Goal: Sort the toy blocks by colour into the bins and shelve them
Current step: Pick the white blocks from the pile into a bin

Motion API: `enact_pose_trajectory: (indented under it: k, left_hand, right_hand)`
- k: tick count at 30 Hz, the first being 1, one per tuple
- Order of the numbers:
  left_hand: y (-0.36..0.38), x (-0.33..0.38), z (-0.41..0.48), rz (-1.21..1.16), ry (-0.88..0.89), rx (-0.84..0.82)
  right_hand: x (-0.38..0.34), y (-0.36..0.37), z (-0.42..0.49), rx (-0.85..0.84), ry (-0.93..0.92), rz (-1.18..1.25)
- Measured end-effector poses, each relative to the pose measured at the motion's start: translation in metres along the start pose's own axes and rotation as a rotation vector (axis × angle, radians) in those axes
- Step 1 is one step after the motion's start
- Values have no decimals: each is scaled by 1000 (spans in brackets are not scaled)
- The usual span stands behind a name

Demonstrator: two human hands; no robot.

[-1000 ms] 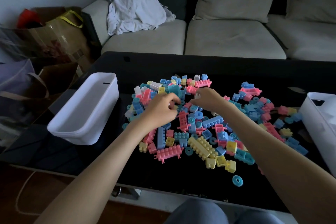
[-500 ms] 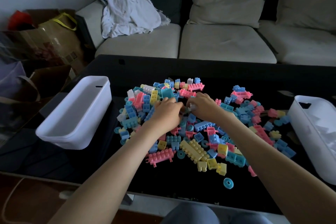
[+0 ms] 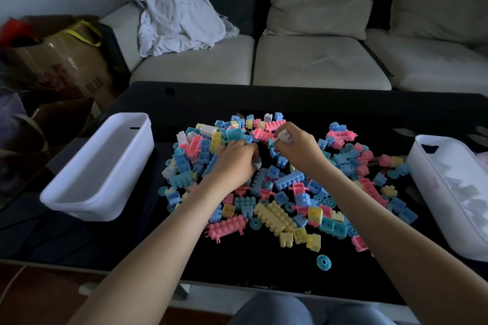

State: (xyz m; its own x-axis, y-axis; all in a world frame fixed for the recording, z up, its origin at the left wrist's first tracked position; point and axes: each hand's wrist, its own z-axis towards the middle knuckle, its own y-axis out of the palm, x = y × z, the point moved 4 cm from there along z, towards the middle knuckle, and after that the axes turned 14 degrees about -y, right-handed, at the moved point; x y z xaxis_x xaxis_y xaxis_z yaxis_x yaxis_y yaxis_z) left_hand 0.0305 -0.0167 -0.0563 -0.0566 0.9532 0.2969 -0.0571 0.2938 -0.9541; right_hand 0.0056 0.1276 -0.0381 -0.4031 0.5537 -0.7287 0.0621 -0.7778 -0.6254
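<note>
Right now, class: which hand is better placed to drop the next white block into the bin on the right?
Likely right. The right hand pinches a white block, and the right bin, holding pale blocks, stands on its side. The left hand is in the pile, nearer the left bin.

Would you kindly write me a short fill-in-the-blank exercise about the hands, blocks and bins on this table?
1. The right hand pinches a ____ block.
2. The block pile lies on a ____ table.
3. The bin with blocks inside stands on the person's ____ side.
Missing words: white; black; right.
</note>
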Motion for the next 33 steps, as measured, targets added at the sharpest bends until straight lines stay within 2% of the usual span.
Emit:
enact_pose_trajectory:
  k: [5,9,14,17,20,24,29,33]
  left_hand:
    - [-8,2,-2,-247,-67,-35]
    - [-14,0,-6,-568,-199,-128]
    - [-12,0,-8,-764,-357,-261]
    - [-10,3,-10,-816,-505,-364]
    - [-4,4,-9,-895,-640,-450]
    - [3,6,-8,-998,-711,-498]
    - [5,4,-9,-1063,-723,-493]
    - [0,6,-10,-1055,-693,-475]
  right_hand:
    - [0,0,-3,6,51,160]
    - [3,1,-4,7,136,225]
    - [1,4,-7,-23,273,491]
    - [-5,5,-11,-94,294,601]
    - [-9,6,-13,-165,253,578]
    - [-12,6,-15,-220,198,537]
    - [-13,4,-13,-167,98,302]
    - [-12,1,-13,-146,113,315]
